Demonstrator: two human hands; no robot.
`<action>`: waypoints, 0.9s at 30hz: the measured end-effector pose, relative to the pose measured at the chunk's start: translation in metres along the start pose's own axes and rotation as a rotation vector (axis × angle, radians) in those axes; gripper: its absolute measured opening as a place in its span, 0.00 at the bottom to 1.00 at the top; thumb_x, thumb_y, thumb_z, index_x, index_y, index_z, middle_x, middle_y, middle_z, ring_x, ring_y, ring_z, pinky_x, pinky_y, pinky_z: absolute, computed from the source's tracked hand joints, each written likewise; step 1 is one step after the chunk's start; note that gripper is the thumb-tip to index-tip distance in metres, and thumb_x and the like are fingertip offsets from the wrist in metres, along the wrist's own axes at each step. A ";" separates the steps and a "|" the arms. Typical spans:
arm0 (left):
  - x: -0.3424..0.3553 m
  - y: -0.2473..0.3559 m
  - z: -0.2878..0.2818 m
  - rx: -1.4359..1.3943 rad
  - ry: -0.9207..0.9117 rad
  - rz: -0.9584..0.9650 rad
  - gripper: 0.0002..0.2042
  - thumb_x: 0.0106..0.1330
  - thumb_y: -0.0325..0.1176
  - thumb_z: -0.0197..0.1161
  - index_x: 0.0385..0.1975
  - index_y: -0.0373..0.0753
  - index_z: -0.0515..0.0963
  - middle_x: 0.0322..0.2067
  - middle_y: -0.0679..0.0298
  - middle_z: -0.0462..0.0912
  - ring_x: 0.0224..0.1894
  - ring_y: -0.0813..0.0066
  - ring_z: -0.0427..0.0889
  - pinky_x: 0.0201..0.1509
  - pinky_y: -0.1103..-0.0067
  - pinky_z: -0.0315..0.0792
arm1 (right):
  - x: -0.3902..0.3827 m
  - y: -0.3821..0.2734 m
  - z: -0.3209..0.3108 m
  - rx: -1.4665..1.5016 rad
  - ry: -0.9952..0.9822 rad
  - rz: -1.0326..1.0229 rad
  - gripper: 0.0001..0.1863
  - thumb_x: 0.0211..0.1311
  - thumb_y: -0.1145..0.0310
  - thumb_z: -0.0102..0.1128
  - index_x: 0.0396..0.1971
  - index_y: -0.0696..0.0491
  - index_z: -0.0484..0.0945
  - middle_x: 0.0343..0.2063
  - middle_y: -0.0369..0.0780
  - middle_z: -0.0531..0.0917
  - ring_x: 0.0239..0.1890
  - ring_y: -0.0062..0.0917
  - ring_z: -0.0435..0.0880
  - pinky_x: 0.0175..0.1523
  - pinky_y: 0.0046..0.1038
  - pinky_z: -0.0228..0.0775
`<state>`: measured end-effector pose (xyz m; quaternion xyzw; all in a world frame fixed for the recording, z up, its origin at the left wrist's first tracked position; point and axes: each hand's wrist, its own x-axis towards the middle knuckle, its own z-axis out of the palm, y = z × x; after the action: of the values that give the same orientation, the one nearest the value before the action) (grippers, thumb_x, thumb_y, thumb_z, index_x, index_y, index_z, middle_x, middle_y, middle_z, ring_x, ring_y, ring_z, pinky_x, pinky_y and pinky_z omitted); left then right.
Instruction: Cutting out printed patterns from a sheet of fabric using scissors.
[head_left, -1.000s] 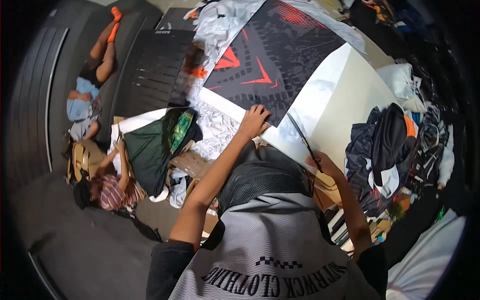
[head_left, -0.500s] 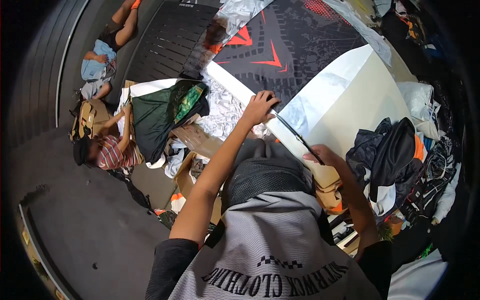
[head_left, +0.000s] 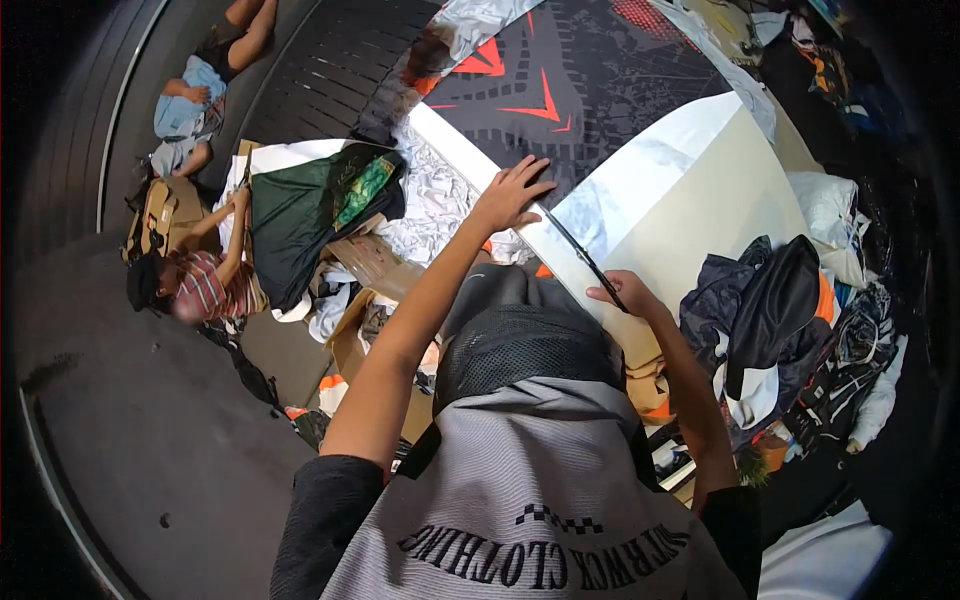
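My right hand (head_left: pixel 630 293) is closed around the handles of long black scissors (head_left: pixel 583 254). Their blades point up and left along the near edge of a dark printed fabric (head_left: pixel 640 135) with red marks, close to where its pale underside (head_left: pixel 597 205) shows. My left hand (head_left: pixel 508 197) lies by the scissors' tip, fingers spread and pressing on the fabric and the white table edge (head_left: pixel 462 150). The fabric is spread over a cream-coloured tabletop (head_left: pixel 710 195), its right side folded back. Whether the blades are parted is too small to tell.
Crumpled white scraps (head_left: pixel 435 205) lie left of the table edge. At the right is a heap of dark garments (head_left: pixel 765 310) beside a white plastic bag (head_left: pixel 830 215). On the left a person in a striped shirt (head_left: pixel 215 285) handles dark green fabric (head_left: pixel 295 220); another person (head_left: pixel 190 110) sits farther back.
My left fingers have straightened and spread on the fabric. My right hand keeps its hold on the scissors, with little movement along the edge. The whole view has shifted slightly.
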<state>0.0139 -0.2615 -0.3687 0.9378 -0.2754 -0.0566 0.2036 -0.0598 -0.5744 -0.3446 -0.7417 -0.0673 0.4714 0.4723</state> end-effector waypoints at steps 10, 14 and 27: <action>-0.002 -0.021 0.020 0.044 -0.059 0.130 0.30 0.59 0.55 0.58 0.63 0.57 0.66 0.70 0.69 0.53 0.72 0.60 0.50 0.68 0.63 0.55 | 0.004 -0.011 0.004 -0.001 -0.026 0.032 0.23 0.60 0.57 0.66 0.13 0.51 0.66 0.12 0.28 0.62 0.16 0.16 0.58 0.23 0.19 0.51; -0.003 -0.022 0.021 0.028 -0.022 0.126 0.31 0.58 0.55 0.58 0.63 0.58 0.65 0.70 0.71 0.53 0.72 0.60 0.50 0.68 0.63 0.55 | 0.002 -0.011 0.007 -0.021 -0.011 0.035 0.23 0.60 0.57 0.65 0.12 0.51 0.66 0.12 0.28 0.62 0.16 0.15 0.58 0.23 0.19 0.52; -0.002 -0.022 0.019 0.037 -0.049 0.107 0.31 0.58 0.55 0.59 0.64 0.62 0.65 0.70 0.73 0.53 0.72 0.61 0.50 0.67 0.64 0.55 | 0.000 -0.009 0.009 -0.126 0.023 0.011 0.23 0.62 0.59 0.64 0.11 0.51 0.67 0.11 0.28 0.62 0.15 0.13 0.58 0.22 0.19 0.52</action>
<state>0.0189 -0.2506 -0.3951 0.9236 -0.3311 -0.0632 0.1824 -0.0642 -0.5637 -0.3387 -0.7757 -0.0874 0.4604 0.4226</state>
